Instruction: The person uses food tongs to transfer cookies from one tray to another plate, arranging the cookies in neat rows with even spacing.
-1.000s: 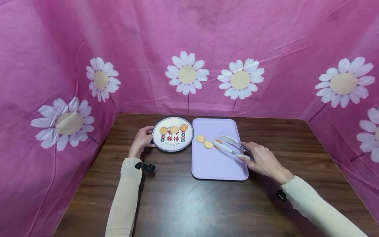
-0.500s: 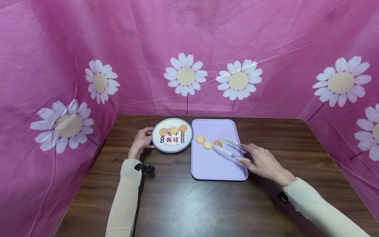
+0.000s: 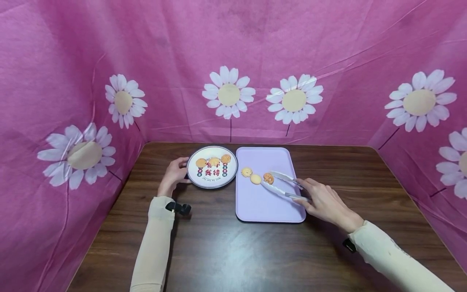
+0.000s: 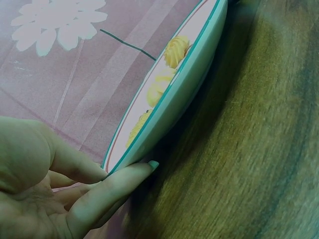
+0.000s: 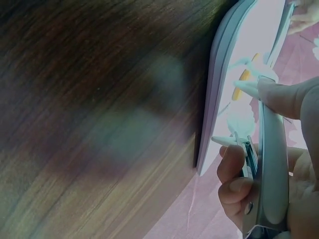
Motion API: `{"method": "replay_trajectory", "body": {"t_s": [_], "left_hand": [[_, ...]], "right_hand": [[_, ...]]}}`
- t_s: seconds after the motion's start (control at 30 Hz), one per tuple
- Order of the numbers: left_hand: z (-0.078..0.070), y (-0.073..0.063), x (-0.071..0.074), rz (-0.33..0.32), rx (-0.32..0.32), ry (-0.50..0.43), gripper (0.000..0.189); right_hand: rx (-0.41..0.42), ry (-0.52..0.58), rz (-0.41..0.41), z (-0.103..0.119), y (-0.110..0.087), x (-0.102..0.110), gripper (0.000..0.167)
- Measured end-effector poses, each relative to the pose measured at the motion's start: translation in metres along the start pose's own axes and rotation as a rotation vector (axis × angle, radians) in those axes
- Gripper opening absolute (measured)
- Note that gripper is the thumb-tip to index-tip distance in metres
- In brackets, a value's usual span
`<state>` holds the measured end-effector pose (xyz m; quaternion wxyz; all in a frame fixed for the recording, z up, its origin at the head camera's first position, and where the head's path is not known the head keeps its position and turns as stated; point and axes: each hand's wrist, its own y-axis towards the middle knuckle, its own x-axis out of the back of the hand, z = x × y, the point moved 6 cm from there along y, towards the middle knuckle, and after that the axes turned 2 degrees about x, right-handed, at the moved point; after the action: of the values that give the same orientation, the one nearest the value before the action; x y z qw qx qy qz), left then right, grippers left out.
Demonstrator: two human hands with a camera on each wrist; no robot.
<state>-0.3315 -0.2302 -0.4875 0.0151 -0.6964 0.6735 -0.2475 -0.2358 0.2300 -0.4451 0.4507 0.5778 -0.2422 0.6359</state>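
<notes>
My left hand [image 3: 175, 174] pinches the left rim of a round white plate [image 3: 212, 151] with dark edge lines and red characters. In the left wrist view the thumb and fingers clasp that rim [image 4: 149, 142], which stands above the wood. Three cookies lie in a row on the plate, a ridged one [image 3: 226, 158] at the right. Metal tongs [image 3: 275, 190] are held in my right hand [image 3: 326, 202], arms spread. Between their tips, on the lilac tray [image 3: 260, 207], lies a brown twisted cookie [image 3: 268, 178]. To its left are a pale smooth cookie [image 3: 255, 179] and a ring-shaped cookie [image 3: 247, 172].
The plate and tray stand side by side at the back of a dark wooden table [image 3: 233, 255]. A pink cloth [image 3: 175, 61] printed with daisies hangs behind and at both sides.
The tongs' tips have parted slightly, and the brown cookie, partly covered by them a second ago, now shows fully on the tray. My left hand and the plate have hardly moved.
</notes>
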Motion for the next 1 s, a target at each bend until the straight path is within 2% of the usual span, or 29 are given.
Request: {"method": "replay_trajectory", "body": {"t_s": [0.27, 0.57, 1.0], "left_hand": [[-0.0013, -0.0008, 0.0008, 0.000, -0.003, -0.006, 0.060], [0.0018, -0.0007, 0.0007, 0.001, 0.009, 0.002, 0.060], [0.0001, -0.0006, 0.0006, 0.002, 0.007, -0.013, 0.061]], "right_hand": [[0.015, -0.021, -0.030, 0.0031, -0.0008, 0.0010, 0.056], [0.010, 0.013, -0.010, 0.0035, -0.0028, 0.0027, 0.060], [0.030, 0.023, -0.020, -0.0028, -0.0084, 0.0084, 0.055]]}}
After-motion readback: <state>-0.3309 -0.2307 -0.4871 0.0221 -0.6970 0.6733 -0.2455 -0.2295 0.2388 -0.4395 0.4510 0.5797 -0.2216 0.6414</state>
